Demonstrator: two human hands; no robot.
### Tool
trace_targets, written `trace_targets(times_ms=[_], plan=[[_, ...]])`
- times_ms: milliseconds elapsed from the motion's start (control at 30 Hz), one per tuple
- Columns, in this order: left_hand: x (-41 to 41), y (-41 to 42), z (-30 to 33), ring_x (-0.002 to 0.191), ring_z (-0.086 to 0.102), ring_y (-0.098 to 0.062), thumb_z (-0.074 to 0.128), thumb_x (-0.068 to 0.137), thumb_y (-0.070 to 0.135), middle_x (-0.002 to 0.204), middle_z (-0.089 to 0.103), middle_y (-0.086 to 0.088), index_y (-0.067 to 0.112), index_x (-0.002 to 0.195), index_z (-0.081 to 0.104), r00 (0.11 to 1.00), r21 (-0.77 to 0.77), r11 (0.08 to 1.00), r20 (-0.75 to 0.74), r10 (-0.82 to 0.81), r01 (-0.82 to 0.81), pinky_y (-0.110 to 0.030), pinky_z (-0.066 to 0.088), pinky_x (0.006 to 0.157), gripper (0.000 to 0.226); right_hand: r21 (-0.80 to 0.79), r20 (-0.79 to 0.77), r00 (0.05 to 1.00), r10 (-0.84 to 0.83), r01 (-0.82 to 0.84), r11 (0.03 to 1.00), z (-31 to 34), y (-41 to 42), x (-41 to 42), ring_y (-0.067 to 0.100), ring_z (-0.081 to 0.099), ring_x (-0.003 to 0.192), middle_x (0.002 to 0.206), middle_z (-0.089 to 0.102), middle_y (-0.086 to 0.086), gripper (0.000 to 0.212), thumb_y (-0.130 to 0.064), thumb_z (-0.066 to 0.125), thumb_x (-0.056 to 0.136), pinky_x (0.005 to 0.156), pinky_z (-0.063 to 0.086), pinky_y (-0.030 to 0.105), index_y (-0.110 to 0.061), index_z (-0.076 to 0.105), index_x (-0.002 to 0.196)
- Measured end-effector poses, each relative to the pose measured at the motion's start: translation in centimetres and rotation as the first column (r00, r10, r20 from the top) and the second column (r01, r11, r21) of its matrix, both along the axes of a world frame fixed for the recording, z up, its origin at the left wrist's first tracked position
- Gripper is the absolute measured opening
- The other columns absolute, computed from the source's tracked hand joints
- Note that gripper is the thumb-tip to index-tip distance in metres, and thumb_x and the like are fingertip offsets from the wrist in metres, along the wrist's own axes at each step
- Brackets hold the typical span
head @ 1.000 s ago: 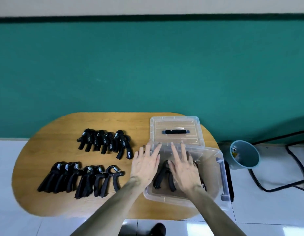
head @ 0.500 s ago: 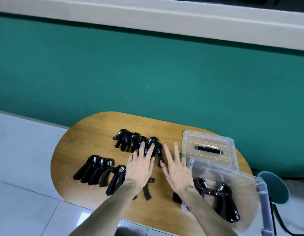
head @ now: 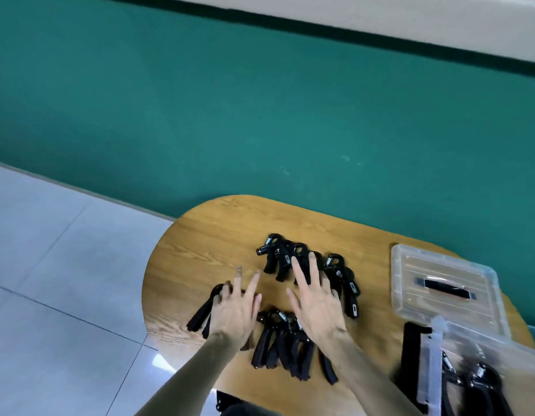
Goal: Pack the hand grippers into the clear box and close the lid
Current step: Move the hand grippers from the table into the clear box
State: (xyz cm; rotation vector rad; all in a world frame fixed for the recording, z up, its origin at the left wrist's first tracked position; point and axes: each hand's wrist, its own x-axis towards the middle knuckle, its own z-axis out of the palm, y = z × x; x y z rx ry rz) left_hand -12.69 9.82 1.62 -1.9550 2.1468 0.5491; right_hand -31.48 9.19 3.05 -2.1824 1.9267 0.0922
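Black hand grippers lie in two rows on the wooden table (head: 200, 235). The far row (head: 278, 259) is partly under the fingers of my right hand (head: 317, 304), which hovers flat with fingers spread. My left hand (head: 237, 310), also spread and empty, is over the left end of the near row (head: 278, 343). The clear box (head: 434, 352) sits at the bottom right with a few grippers (head: 476, 382) inside. Its clear lid (head: 440, 283) with a black handle lies flat on the table behind the box.
A green wall runs behind the table. Pale floor tiles (head: 65, 280) spread out to the left. The table's rounded left edge is close to my left hand. A dark object (head: 230, 400) shows below the table's front edge.
Both hands have moved left from over the box to the rows of grippers. The view has swung left, so the box now sits at the bottom right corner.
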Motion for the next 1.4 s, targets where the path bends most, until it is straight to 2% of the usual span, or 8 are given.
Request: trace_targets(times_ms=[267, 467, 600, 833, 1033, 1133, 1300, 1400], plan=[[5.4, -1.5, -6.0, 0.146, 0.027, -0.034, 0.018, 0.108, 0.043, 0.164, -0.025, -0.016, 0.033, 0.15, -0.034, 0.997, 0.084, 0.996, 0.061, -0.036, 0.031, -0.047, 0.037, 0.115, 0.067, 0.062, -0.04, 0.998, 0.048, -0.046, 0.997, -3.6, -4.3, 4.7, 0.038, 0.041, 0.136, 0.165, -0.016, 0.012, 0.072, -0.053, 0.026, 0.102, 0.095, 0.053, 0.047, -0.03, -0.014, 0.157], [8.1, -1.2, -11.1, 0.154, 0.011, -0.033, -0.016, 0.088, 0.061, 0.167, -0.02, -0.009, 0.039, 0.155, -0.022, 1.0, 0.182, 0.983, 0.0, 0.021, -0.021, -0.051, 0.024, 0.122, 0.071, 0.133, -0.07, 0.993, 0.093, -0.083, 0.988, -7.5, -8.9, 6.3, 0.039, 0.026, 0.146, 0.164, -0.022, 0.011, 0.073, -0.054, 0.027, 0.103, 0.107, 0.044, 0.052, -0.033, -0.02, 0.155], [9.1, -0.7, -14.1, 0.155, 0.004, -0.03, -0.004, 0.095, 0.063, 0.163, -0.03, -0.004, 0.041, 0.152, -0.026, 0.997, 0.213, 0.977, -0.06, 0.044, -0.031, -0.05, 0.016, 0.123, 0.065, 0.147, -0.101, 0.989, 0.112, -0.096, 0.984, -10.6, -11.1, 7.3, 0.04, 0.019, 0.149, 0.165, -0.018, 0.011, 0.07, -0.055, 0.027, 0.102, 0.11, 0.04, 0.054, -0.034, -0.013, 0.156], [10.3, 0.6, -16.3, 0.154, 0.003, -0.028, 0.011, 0.1, 0.069, 0.161, -0.037, 0.006, 0.044, 0.151, -0.029, 0.983, 0.103, 0.995, -0.18, 0.032, -0.014, -0.052, 0.014, 0.123, 0.069, 0.197, -0.165, 0.981, 0.107, -0.073, 0.978, -15.3, -14.2, 7.9, 0.045, 0.005, 0.15, 0.164, -0.021, 0.011, 0.073, -0.059, 0.032, 0.1, 0.118, 0.023, 0.061, -0.037, -0.008, 0.157], [11.6, 1.3, -17.3, 0.131, 0.038, -0.029, 0.017, 0.104, 0.056, 0.164, -0.032, 0.004, 0.035, 0.154, -0.026, 0.987, 0.041, 0.999, -0.16, 0.005, 0.002, -0.049, 0.035, 0.108, 0.069, 0.214, -0.223, 0.971, 0.084, -0.035, 0.976, -16.2, -14.7, 7.8, 0.044, 0.02, 0.145, 0.164, -0.02, 0.013, 0.074, -0.038, 0.046, 0.1, 0.112, 0.03, 0.057, -0.033, 0.0, 0.158], [11.7, 0.8, -17.5, 0.122, 0.039, -0.023, 0.018, 0.105, 0.049, 0.161, -0.037, 0.001, 0.035, 0.148, -0.037, 0.991, 0.055, 0.998, -0.128, -0.027, 0.034, -0.042, 0.036, 0.103, 0.071, 0.193, -0.241, 0.968, 0.075, -0.028, 0.981, -16.2, -14.7, 7.9, 0.04, 0.031, 0.135, 0.165, -0.015, 0.014, 0.078, -0.035, 0.051, 0.098, 0.108, 0.033, 0.054, -0.031, 0.002, 0.159], [11.8, 0.0, -17.2, 0.12, 0.036, -0.019, 0.025, 0.105, 0.043, 0.161, -0.036, -0.003, 0.036, 0.137, -0.049, 0.991, 0.078, 0.995, -0.119, -0.058, 0.067, -0.037, 0.035, 0.104, 0.081, 0.204, -0.243, 0.966, 0.093, -0.043, 0.978, -16.3, -14.1, 8.0, 0.041, 0.025, 0.142, 0.166, -0.016, 0.012, 0.084, -0.047, 0.052, 0.096, 0.116, 0.026, 0.056, -0.032, -0.002, 0.159], [11.7, 0.1, -16.6, 0.121, 0.034, -0.018, 0.024, 0.106, 0.04, 0.161, -0.036, -0.007, 0.032, 0.139, -0.046, 0.994, 0.109, 0.991, -0.091, -0.063, 0.073, -0.037, 0.033, 0.105, 0.078, 0.175, -0.242, 0.967, 0.08, -0.038, 0.984, -15.8, -12.8, 8.1, 0.039, 0.029, 0.138, 0.166, -0.016, 0.009, 0.088, -0.043, 0.057, 0.094, 0.113, 0.032, 0.054, -0.031, -0.001, 0.159]])
